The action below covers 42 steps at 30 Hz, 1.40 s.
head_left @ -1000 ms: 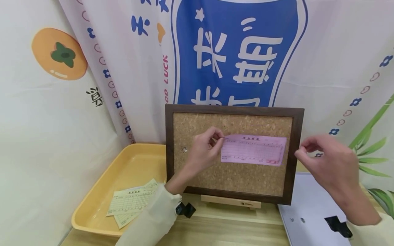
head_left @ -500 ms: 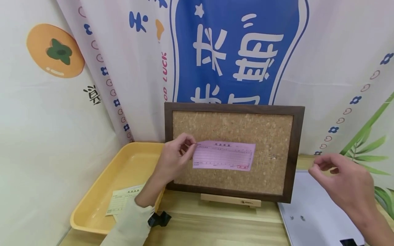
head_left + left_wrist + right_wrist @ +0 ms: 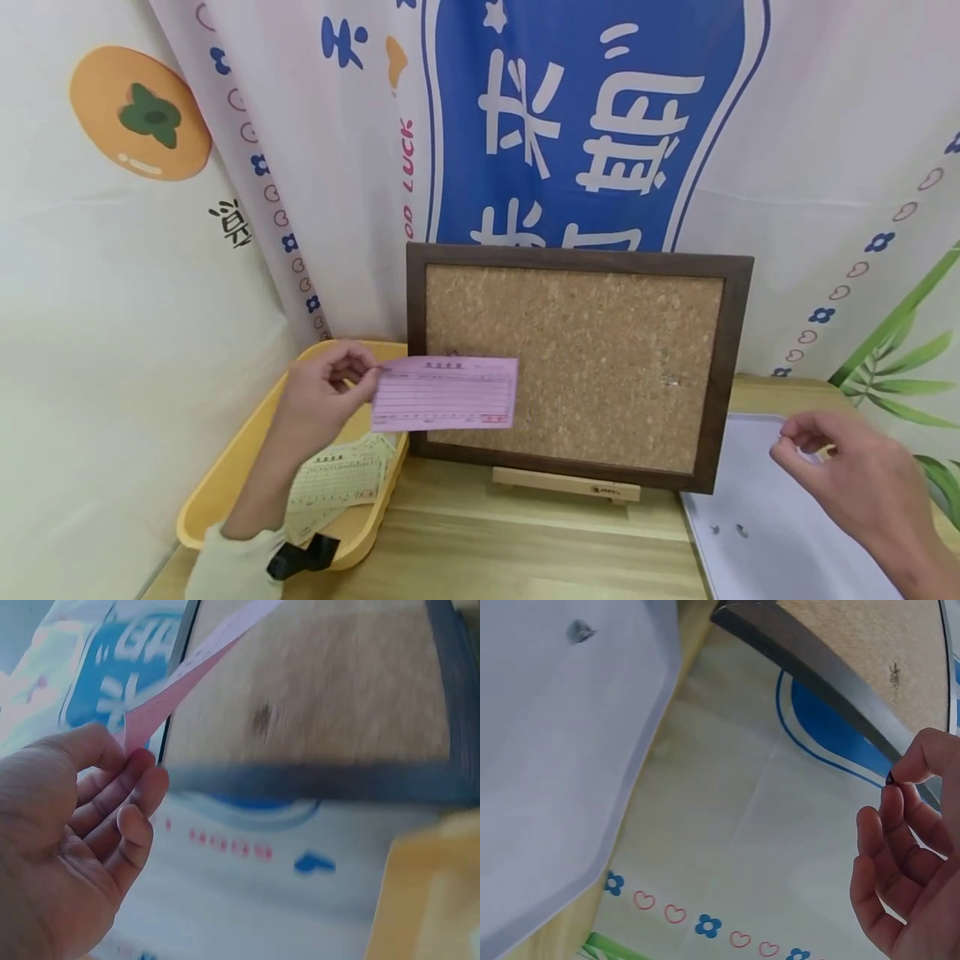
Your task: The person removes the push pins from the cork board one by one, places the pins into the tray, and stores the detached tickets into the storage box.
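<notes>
My left hand (image 3: 322, 396) pinches a pink receipt slip (image 3: 446, 393) by its upper left corner. The slip hangs in front of the lower left of a dark-framed cork board (image 3: 585, 358), partly over the yellow tray. In the left wrist view the slip (image 3: 180, 686) is seen nearly edge-on, between thumb and fingertips. To the right of the board, above a pale tray, my right hand (image 3: 858, 479) pinches a tiny dark thing (image 3: 890, 778), probably a push pin, mostly hidden by thumb and fingertip. A small shiny spot (image 3: 671, 381), pin or mark, shows on the cork's right side.
A yellow tray (image 3: 198, 508) at the left holds pale green slips (image 3: 337, 479). The pale tray (image 3: 757, 517) at the right bears small pin-like things (image 3: 741, 530). A wooden stand (image 3: 566, 483) supports the board. A printed curtain (image 3: 810, 108) hangs behind.
My left hand has carried the pink slip leftward across the cork board, uncovering its right side. My right hand has moved away from the board, right and down, still pinching.
</notes>
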Each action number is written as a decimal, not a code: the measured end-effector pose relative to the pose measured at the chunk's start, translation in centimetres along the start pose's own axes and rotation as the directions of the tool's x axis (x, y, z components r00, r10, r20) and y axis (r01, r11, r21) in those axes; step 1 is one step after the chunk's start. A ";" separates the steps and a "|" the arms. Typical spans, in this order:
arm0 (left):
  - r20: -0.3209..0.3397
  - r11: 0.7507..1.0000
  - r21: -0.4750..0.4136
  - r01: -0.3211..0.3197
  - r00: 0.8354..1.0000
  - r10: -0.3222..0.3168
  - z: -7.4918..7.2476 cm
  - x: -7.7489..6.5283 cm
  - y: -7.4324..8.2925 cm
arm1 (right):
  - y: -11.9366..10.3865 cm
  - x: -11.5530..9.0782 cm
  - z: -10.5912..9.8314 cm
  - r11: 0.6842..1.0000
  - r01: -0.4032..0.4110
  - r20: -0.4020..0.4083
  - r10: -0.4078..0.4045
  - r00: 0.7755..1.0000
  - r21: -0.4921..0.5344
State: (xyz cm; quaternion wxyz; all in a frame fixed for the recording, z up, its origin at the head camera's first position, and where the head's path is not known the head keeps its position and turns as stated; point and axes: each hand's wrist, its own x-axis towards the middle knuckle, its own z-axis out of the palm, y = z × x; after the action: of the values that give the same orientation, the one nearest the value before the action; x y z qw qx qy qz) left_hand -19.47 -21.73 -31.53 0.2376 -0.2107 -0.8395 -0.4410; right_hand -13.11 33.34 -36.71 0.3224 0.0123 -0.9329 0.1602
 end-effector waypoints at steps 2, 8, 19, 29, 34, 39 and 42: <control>-0.002 0.999 -0.022 0.028 1.000 -0.029 -1.4 -0.5 -0.9 | 0.4 -0.3 0.2 0.999 -0.034 0.046 0.035 0.998 -0.017; -0.004 0.985 0.026 0.170 0.985 -0.170 -4.5 -2.0 -4.3 | 1.2 -0.9 0.9 0.995 -0.088 0.134 0.094 0.986 -0.053; -0.033 0.931 0.107 0.350 0.937 -0.348 -7.1 -4.4 -9.1 | 2.0 -1.8 1.7 0.994 -0.090 0.171 0.099 0.980 -0.059; -0.086 0.880 0.177 0.441 0.897 -0.433 -8.0 -5.1 -11.3 | 2.2 -1.8 2.4 0.992 -0.126 0.283 0.129 0.950 -0.031; -0.092 0.866 0.234 0.442 0.897 -0.432 -8.2 -5.2 -11.3 | 2.6 -2.0 2.6 0.994 -0.110 0.291 0.112 0.950 -0.022; -0.065 0.852 0.262 0.454 0.889 -0.454 -7.9 -5.5 -10.9 | 2.8 -2.1 2.7 0.996 -0.086 0.305 0.086 0.948 -0.015; -0.051 0.852 0.271 0.449 0.890 -0.453 -7.6 -5.8 -10.8 | 2.8 -2.1 2.7 0.997 -0.073 0.308 0.075 0.948 -0.015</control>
State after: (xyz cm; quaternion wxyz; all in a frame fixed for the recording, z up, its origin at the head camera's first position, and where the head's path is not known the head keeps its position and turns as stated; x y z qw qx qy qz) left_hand -19.34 -34.59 -38.05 0.1483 0.0238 -0.9200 -0.3619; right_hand -13.47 35.03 -40.83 0.1664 0.0016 -0.9719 0.1665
